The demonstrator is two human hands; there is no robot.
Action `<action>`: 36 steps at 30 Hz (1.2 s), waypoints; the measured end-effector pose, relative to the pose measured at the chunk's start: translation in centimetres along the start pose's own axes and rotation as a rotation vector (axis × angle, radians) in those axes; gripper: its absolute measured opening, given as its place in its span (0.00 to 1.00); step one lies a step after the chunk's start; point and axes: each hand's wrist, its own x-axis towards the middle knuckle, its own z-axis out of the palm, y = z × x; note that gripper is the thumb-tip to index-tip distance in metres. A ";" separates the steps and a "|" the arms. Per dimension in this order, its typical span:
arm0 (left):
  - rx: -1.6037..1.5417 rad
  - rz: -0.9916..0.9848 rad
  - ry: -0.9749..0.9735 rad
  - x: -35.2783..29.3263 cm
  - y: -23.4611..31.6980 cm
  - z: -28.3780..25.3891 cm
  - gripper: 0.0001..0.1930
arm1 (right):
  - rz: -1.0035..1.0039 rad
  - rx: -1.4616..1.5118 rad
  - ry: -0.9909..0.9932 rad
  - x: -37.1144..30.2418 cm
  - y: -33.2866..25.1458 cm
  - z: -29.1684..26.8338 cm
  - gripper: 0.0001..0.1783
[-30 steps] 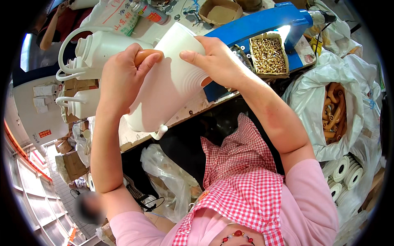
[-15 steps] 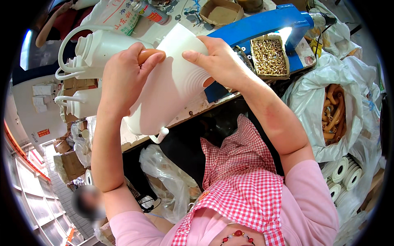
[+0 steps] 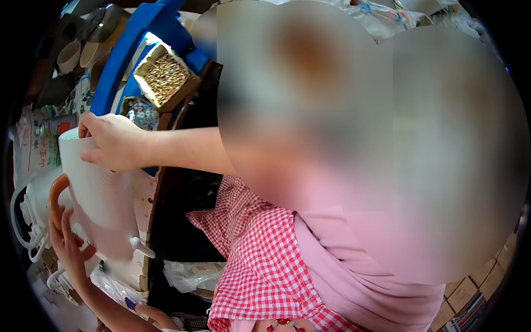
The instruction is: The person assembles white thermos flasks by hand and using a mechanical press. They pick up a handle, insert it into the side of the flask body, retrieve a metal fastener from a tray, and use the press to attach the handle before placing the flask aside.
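A tall white plastic jug [image 3: 102,205] with ribbed rings on its side stands at an angle at the left of the view. My right hand [image 3: 116,143] is closed on its upper rim, thumb on the outer wall and fingers bent over the edge. On its left side a curved orange-brown handle [image 3: 57,196] sits against the wall. My left hand [image 3: 69,249] holds that handle lower down, with the fingers curled partly behind it. A small white spout [image 3: 142,247] sticks out near the jug's lower end.
More white jugs [image 3: 33,213] lie at far left. Beyond my right hand are a blue machine arm [image 3: 119,63], an open box of brass-coloured screws [image 3: 163,78] and small silvery parts [image 3: 141,113]. A spray can [image 3: 58,125] lies behind. Blurring hides the upper right.
The view has swung, so the bench now lies at the left. My right hand has shifted onto the jug's rim. The curved handle now shows along the jug's side, with my left hand lower on it.
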 end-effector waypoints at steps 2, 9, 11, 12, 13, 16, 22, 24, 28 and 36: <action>-0.012 -0.170 -0.026 -1.8 1.9 -1.2 0.23 | -0.148 -0.053 0.140 -3.8 1.4 -2.8 0.18; -0.104 -0.546 -0.117 -13.7 4.1 -5.8 0.24 | 0.013 -0.356 0.922 -24.5 5.4 -29.8 0.08; -0.269 -0.349 -0.043 -15.8 6.9 -1.3 0.21 | 0.276 -0.818 1.099 -34.7 7.4 -38.8 0.08; -0.323 -0.288 0.031 -18.4 9.0 -0.4 0.20 | 0.588 -0.950 0.971 -37.7 9.1 -41.2 0.15; -0.330 -0.286 0.015 -18.7 11.3 2.1 0.20 | 0.838 -1.066 0.836 -43.0 11.5 -43.8 0.20; -0.649 -0.111 -0.079 -17.6 16.9 11.2 0.18 | 1.054 -1.042 0.595 -51.8 18.0 -43.9 0.33; -0.679 -0.049 -0.147 -17.5 17.3 15.2 0.17 | 1.515 -0.811 0.180 -49.8 16.5 -46.4 0.40; -0.681 -0.175 -0.106 -17.9 17.5 15.0 0.15 | 1.427 -0.825 0.142 -48.6 14.5 -45.8 0.38; -0.704 -0.168 -0.049 -18.3 16.4 15.2 0.14 | 1.189 -0.760 0.212 -48.1 11.7 -43.3 0.33; -0.788 -0.212 0.025 -18.9 14.0 14.1 0.09 | 0.299 -1.589 0.340 -29.1 -7.9 -33.6 0.27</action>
